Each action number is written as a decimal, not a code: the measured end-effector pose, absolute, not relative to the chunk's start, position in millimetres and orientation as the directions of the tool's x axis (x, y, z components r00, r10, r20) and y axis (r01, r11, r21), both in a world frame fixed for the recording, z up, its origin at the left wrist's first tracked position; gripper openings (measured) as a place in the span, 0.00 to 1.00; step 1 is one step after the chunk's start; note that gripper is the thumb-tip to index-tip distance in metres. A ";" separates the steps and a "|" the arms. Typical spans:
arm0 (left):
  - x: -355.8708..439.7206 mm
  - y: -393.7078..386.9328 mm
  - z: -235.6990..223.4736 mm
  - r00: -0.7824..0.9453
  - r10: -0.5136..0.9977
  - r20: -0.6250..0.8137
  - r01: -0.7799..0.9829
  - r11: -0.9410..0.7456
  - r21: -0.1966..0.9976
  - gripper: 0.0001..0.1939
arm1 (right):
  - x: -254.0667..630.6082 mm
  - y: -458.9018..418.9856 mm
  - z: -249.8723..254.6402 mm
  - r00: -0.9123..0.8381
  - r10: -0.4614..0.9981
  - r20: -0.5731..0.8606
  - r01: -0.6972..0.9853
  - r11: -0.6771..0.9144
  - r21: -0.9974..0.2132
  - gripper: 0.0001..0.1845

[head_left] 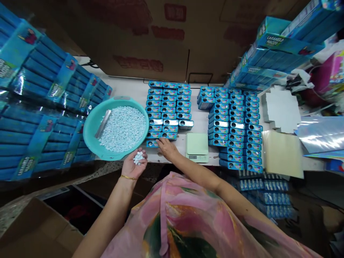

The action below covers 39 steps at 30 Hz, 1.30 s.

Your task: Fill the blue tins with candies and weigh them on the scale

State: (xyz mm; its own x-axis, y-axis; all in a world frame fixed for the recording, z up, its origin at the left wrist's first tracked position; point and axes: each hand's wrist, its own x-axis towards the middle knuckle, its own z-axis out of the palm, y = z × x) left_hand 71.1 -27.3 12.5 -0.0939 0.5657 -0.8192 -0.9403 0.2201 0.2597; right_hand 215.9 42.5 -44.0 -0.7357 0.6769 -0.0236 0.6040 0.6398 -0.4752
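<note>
The left grip [133, 167], palm up, is curled around a small heap of white candies [138, 158] just beside the front rim of a teal basin [88, 138], which holds many more and a metal scoop [103, 124]. The right grip [168, 149] touches the front of the nearer small blue boxes [168, 104]; whether it is pinched on one, I cannot tell. A scale [197, 145] separates them from a second block of boxes [218, 124]. Wrapped blue packs [43, 66] crowd the basin's left, and a large carton [134, 39] walls the bench's [199, 125] back.
</note>
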 end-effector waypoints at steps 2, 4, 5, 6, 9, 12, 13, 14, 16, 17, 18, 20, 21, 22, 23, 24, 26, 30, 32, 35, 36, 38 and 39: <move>68.7 -29.7 9.9 -0.083 0.559 -0.825 -0.938 0.236 0.254 0.10 | 230.1 41.3 -43.3 -0.745 0.666 0.039 0.558 0.654 -0.511 0.20; 67.6 -31.9 6.2 -0.071 0.548 -0.833 -0.936 0.253 0.246 0.10 | 264.4 40.1 -36.4 -0.684 0.721 0.113 0.571 0.625 -0.533 0.18; 67.5 -32.9 3.9 -0.065 0.541 -0.838 -0.934 0.262 0.241 0.10 | 287.8 39.5 -31.0 -0.622 0.771 0.140 0.610 0.589 -0.530 0.17; 67.8 -33.7 1.5 -0.058 0.535 -0.843 -0.933 0.272 0.236 0.11 | 313.7 38.8 -25.0 -0.541 0.826 0.159 0.668 0.537 -0.515 0.15; 71.4 -33.9 -5.2 -0.035 0.520 -0.853 -0.928 0.301 0.221 0.11 | 390.9 38.1 -11.1 -0.308 0.941 0.139 0.887 0.337 -0.315 0.13; 79.7 -29.7 -8.6 -0.004 0.512 -0.859 -0.921 0.333 0.203 0.11 | 439.9 43.1 -14.8 -0.272 0.961 0.050 0.958 0.275 -0.079 0.13; 83.4 -27.3 -8.6 0.006 0.511 -0.859 -0.917 0.345 0.199 0.11 | 447.8 46.1 -19.2 -0.284 0.958 0.032 0.958 0.285 -0.027 0.12; 87.2 -24.7 -8.0 0.015 0.513 -0.858 -0.913 0.357 0.198 0.11 | 452.2 49.1 -23.6 -0.302 0.953 0.023 0.953 0.302 0.012 0.11; 94.5 -19.7 -5.7 0.025 0.521 -0.853 -0.906 0.373 0.202 0.11 | 454.6 53.7 -28.5 -0.348 0.937 0.013 0.936 0.347 0.065 0.09; 97.7 -17.8 -4.3 0.027 0.524 -0.851 -0.904 0.377 0.202 0.11 | 454.1 54.4 -27.4 -0.368 0.930 0.012 0.927 0.366 0.081 0.08; 100.2 -16.5 -2.9 0.028 0.526 -0.850 -0.904 0.376 0.203 0.11 | 453.2 53.9 -23.6 -0.387 0.922 0.011 0.919 0.384 0.087 0.08; 103.7 -16.2 -1.2 0.028 0.532 -0.846 -0.909 0.366 0.200 0.11 | 450.4 49.8 -8.9 -0.409 0.912 0.021 0.910 0.406 0.080 0.08; 104.7 -16.9 -1.1 0.028 0.534 -0.845 -0.911 0.361 0.198 0.11 | 447.7 47.1 0.4 -0.417 0.909 0.031 0.908 0.414 0.070 0.09; 105.5 -18.1 -1.4 0.028 0.536 -0.844 -0.913 0.357 0.196 0.11 | 443.7 44.7 9.4 -0.432 0.901 0.037 0.901 0.429 0.058 0.09; 106.2 -19.4 -2.1 0.028 0.536 -0.843 -0.915 0.353 0.195 0.12 | 437.8 43.0 17.2 -0.459 0.888 0.038 0.888 0.457 0.046 0.10; 107.0 -20.7 -3.0 0.030 0.534 -0.845 -0.916 0.353 0.191 0.12 | 430.1 42.3 22.8 -0.496 0.868 0.033 0.868 0.495 0.036 0.11; 109.1 -22.5 -4.8 0.041 0.528 -0.848 -0.916 0.359 0.179 0.11 | 409.9 43.8 26.3 -0.574 0.819 0.002 0.819 0.574 0.012 0.11; 113.5 -22.2 -4.9 0.066 0.528 -0.847 -0.914 0.373 0.161 0.10 | 369.0 50.4 11.2 -0.637 0.766 -0.084 0.770 0.631 -0.088 0.10; 114.0 -21.9 -3.8 0.058 0.528 -0.847 -0.912 0.374 0.170 0.10 | 360.1 50.6 2.9 -0.639 0.764 -0.096 0.767 0.622 -0.159 0.10; 111.9 -23.0 -3.5 0.044 0.530 -0.847 -0.911 0.369 0.184 0.11 | 366.5 46.7 -2.2 -0.623 0.782 -0.024 0.753 0.591 -0.290 0.14; 110.9 -23.8 -4.0 0.041 0.531 -0.847 -0.911 0.367 0.186 0.11 | 372.6 45.4 -1.8 -0.602 0.798 0.022 0.745 0.572 -0.343 0.15; 109.1 -25.4 -5.3 0.039 0.530 -0.847 -0.912 0.366 0.187 0.11 | 386.9 43.8 0.8 -0.525 0.845 0.107 0.731 0.511 -0.453 0.16; 108.6 -26.0 -5.9 0.040 0.527 -0.849 -0.911 0.368 0.185 0.11 | 393.9 43.8 2.6 -0.477 0.868 0.134 0.723 0.475 -0.502 0.15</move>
